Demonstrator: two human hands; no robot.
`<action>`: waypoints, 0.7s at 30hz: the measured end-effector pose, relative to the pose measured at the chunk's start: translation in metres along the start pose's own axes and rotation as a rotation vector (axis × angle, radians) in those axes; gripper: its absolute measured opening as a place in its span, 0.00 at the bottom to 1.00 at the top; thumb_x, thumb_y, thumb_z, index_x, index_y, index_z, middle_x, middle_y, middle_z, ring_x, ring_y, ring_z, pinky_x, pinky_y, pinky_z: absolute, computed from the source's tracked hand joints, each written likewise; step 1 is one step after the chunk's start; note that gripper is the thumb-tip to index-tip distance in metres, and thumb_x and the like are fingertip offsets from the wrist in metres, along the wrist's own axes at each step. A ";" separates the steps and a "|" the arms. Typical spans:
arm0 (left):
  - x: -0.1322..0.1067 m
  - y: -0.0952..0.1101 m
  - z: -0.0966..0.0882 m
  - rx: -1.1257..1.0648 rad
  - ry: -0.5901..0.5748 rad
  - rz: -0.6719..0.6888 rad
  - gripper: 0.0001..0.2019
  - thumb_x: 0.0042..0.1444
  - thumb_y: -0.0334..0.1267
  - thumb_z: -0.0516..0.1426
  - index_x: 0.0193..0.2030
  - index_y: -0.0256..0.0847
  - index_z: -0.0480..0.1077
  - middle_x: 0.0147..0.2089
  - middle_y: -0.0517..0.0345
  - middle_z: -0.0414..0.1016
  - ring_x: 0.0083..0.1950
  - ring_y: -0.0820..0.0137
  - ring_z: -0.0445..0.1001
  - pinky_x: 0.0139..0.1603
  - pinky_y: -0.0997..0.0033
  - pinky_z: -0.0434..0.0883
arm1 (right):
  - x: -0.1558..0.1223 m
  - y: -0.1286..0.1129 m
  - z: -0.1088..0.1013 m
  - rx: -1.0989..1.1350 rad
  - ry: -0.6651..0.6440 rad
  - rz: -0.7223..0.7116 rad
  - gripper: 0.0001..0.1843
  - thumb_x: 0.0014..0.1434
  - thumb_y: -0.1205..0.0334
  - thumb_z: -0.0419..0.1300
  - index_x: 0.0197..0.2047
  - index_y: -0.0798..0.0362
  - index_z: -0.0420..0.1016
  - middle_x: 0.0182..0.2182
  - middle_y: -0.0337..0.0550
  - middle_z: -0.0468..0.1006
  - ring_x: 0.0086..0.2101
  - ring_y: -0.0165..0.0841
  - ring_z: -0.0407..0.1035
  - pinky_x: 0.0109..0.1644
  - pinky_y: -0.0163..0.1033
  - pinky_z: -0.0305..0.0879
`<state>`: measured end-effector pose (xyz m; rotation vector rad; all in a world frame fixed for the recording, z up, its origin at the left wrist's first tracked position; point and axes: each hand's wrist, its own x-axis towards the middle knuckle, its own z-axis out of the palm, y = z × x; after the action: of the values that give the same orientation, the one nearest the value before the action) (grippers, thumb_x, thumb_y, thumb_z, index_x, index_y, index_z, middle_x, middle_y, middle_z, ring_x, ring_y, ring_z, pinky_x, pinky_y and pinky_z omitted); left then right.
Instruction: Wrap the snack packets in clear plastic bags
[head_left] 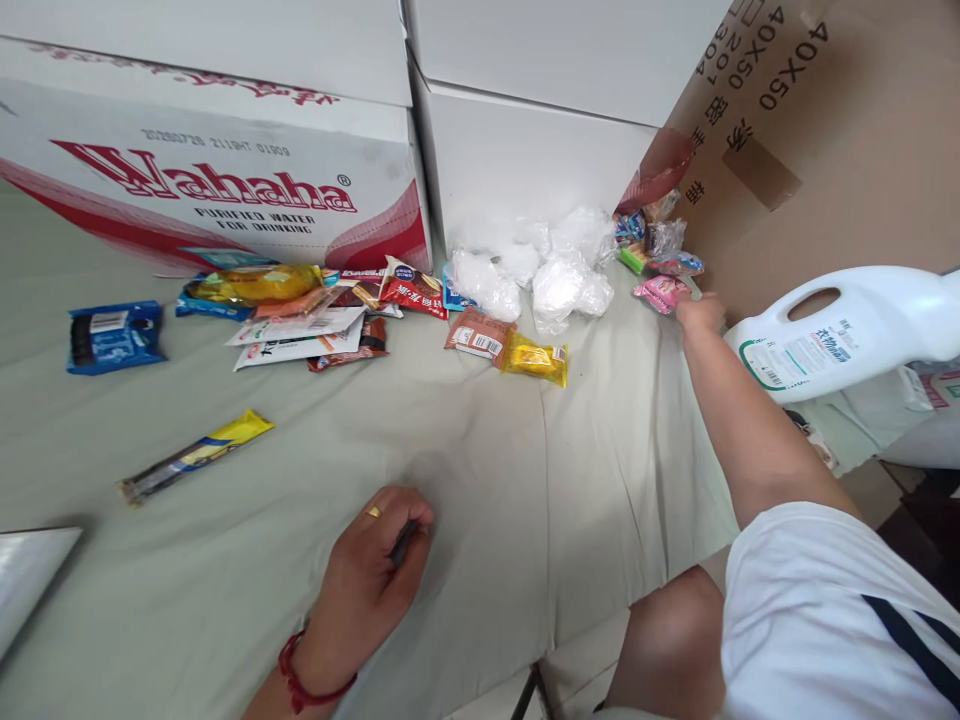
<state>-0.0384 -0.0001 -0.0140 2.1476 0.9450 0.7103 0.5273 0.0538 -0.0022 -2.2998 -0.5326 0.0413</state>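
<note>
My right hand [702,312] reaches to the far right of the cloth, its fingers closed at the edge of a small pink snack packet [658,294]. Just behind that packet lies a heap of small wrapped snacks [667,240]. My left hand [382,560] rests on the cloth near the front, fingers curled in. Something dark shows between its thumb and fingers, too hidden to name. Left of it lies a long yellow-and-dark snack packet [196,458]. A yellow packet [535,360] and a brown packet [480,336] touch each other mid-table.
Crumpled clear plastic bags [566,275] lie against white cartons [525,150]. More snack packets [300,325] pile before the Wahaha water box [225,190], with a blue packet [116,338] at left. A white detergent bottle [847,325] lies beside my right forearm, before a brown carton [840,130].
</note>
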 end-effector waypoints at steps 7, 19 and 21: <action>0.003 0.000 0.004 0.070 0.019 0.120 0.09 0.61 0.26 0.50 0.34 0.44 0.64 0.33 0.59 0.71 0.33 0.69 0.70 0.33 0.72 0.69 | 0.008 -0.002 0.033 -0.292 0.048 -0.212 0.51 0.60 0.49 0.65 0.76 0.65 0.47 0.72 0.73 0.52 0.72 0.55 0.45 0.73 0.57 0.41; 0.003 -0.005 0.005 0.081 0.011 0.114 0.07 0.63 0.28 0.51 0.38 0.45 0.65 0.36 0.59 0.70 0.35 0.70 0.71 0.34 0.73 0.70 | 0.074 0.013 0.082 -0.447 0.022 -0.474 0.50 0.60 0.47 0.57 0.77 0.59 0.44 0.64 0.65 0.67 0.64 0.53 0.58 0.71 0.62 0.46; 0.000 -0.010 0.006 0.070 0.004 0.098 0.06 0.64 0.29 0.51 0.38 0.45 0.65 0.36 0.59 0.70 0.35 0.69 0.71 0.34 0.73 0.69 | 0.082 0.009 0.086 -0.447 0.016 -0.467 0.49 0.60 0.48 0.57 0.77 0.58 0.45 0.63 0.64 0.67 0.64 0.53 0.58 0.70 0.63 0.46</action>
<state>-0.0377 0.0028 -0.0252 2.2673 0.8833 0.7391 0.5891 0.1382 -0.0588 -2.5304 -1.1523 -0.3553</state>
